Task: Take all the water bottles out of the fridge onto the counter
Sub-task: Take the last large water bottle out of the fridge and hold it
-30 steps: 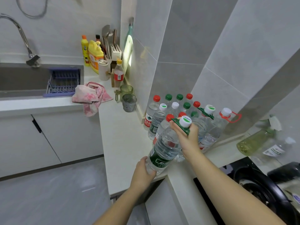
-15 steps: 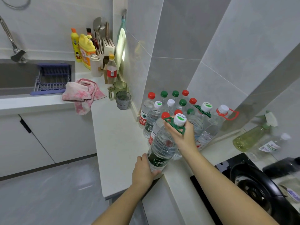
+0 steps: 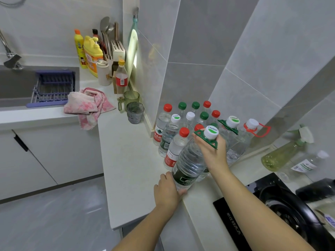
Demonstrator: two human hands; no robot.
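Clear plastic, the big bottle leans at the counter's front edge, just beside the small bottles packed into the back corner. Your right hand grips its neck at the green handle. Your left hand cups its base, thumb curled underneath.

Large clear plastic water bottle with ring handle: 3, one in the right hand. Small red-capped clear plastic bottle: 5; green-capped bottle: at least 3; white-capped bottle: 2; all just beyond that hand. Ribbed glass cup, well left: 2.
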